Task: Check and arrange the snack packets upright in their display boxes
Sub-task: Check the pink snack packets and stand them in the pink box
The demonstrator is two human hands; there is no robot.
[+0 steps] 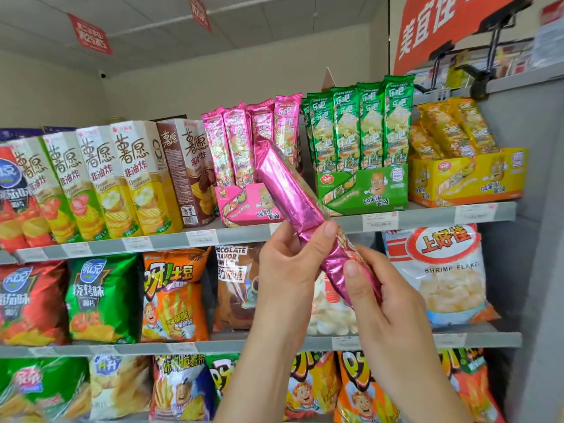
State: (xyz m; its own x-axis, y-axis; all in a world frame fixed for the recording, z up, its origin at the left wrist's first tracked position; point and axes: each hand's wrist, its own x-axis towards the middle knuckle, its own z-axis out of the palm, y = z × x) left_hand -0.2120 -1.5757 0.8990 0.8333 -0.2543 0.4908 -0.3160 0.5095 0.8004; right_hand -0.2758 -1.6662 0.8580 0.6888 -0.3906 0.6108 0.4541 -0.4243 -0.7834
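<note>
Holding a pink snack packet [290, 193] tilted before the pink display box [244, 206], left hand [290, 267] and right hand [381, 300] both curl fingers around its lower end.

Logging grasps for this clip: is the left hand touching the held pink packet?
Touching. In the head view the left hand wraps the pink packet, thumb across its front; the right hand grips its lower end.

1. The pink packet [290, 190] at mid-frame is glossy, crinkled metallic foil.
2. The pink display box [241, 206] behind it looks like smooth printed cardboard.
3. The shelf edge [427, 216] at centre right is matt grey.
</note>
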